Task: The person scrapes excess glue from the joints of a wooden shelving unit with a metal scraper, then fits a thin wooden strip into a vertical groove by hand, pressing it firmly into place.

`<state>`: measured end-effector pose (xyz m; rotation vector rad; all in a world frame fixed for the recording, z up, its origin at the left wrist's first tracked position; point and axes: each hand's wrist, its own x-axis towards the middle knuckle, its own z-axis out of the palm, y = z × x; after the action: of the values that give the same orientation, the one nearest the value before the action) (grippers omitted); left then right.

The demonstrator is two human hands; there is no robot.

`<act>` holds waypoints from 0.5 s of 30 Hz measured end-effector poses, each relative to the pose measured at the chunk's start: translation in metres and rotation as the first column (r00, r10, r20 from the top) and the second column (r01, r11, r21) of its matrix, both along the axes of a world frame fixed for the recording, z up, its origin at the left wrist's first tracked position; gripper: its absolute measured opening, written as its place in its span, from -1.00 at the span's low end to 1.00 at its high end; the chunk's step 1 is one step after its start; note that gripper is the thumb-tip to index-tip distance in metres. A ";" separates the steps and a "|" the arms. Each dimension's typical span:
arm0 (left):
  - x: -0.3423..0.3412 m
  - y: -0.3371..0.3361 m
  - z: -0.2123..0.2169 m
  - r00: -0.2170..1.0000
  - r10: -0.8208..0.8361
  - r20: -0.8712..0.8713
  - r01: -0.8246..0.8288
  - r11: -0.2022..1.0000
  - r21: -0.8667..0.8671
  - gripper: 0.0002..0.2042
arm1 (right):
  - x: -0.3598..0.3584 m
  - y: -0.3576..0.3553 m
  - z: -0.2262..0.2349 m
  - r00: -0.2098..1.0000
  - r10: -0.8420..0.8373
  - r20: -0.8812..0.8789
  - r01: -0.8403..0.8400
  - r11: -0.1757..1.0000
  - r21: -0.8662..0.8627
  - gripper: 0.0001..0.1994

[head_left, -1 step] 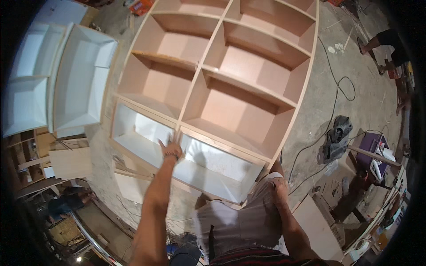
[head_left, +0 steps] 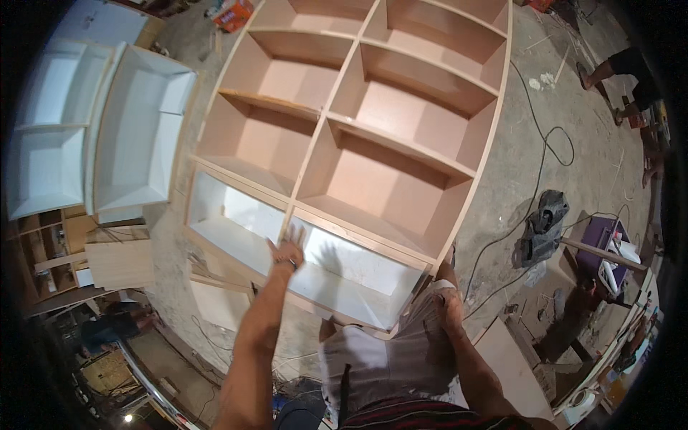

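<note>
A large wooden shelf unit (head_left: 312, 154) with pinkish inner panels lies before me. Its near row has white-lined compartments (head_left: 344, 269), split by a central upright. My left hand (head_left: 289, 252) is at the near end of that upright, fingers spread and nothing held; whether it touches the wood or hovers just above I cannot tell. Its shadow falls on the white panel to the right. My right hand (head_left: 449, 309) rests on the leg of my grey shorts (head_left: 387, 358), by the unit's near right corner. Its fingers are partly hidden against the cloth.
White-lined cabinets (head_left: 140, 129) stand at the left, above wooden boards (head_left: 120, 264). A black cable (head_left: 539, 154) runs over the concrete floor at the right, near a dark bag (head_left: 545, 226) and a purple crate (head_left: 598, 244). Another person's legs (head_left: 620, 72) show at the far right.
My left hand has moved slightly right, its fingers straighter and more spread. The view has shifted a little. My right hand stays on my leg.
</note>
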<state>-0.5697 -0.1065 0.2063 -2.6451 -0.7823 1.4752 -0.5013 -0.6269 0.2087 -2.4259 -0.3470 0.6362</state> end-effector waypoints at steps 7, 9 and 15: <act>-0.032 -0.246 0.099 0.990 0.134 0.053 -0.091 0.864 -0.496 -0.34 | -0.069 -0.185 -0.018 0.960 -0.276 -0.037 0.267 0.950 -0.159 -0.68; -0.053 -0.268 0.120 0.947 0.286 0.146 -0.129 0.755 -0.643 -0.36 | -0.091 -0.206 0.017 0.922 -0.354 -0.157 0.308 0.916 -0.256 -0.66; -0.068 -0.255 0.090 0.827 0.239 0.509 0.132 0.797 -0.589 -0.46 | -0.228 -0.271 0.053 0.786 -0.602 -0.137 0.528 0.771 -0.356 -0.62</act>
<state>-0.6374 -0.3618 0.2961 -3.6833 -0.4238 1.0570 -0.7290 -0.8983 0.2620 -2.4981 0.6269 0.7272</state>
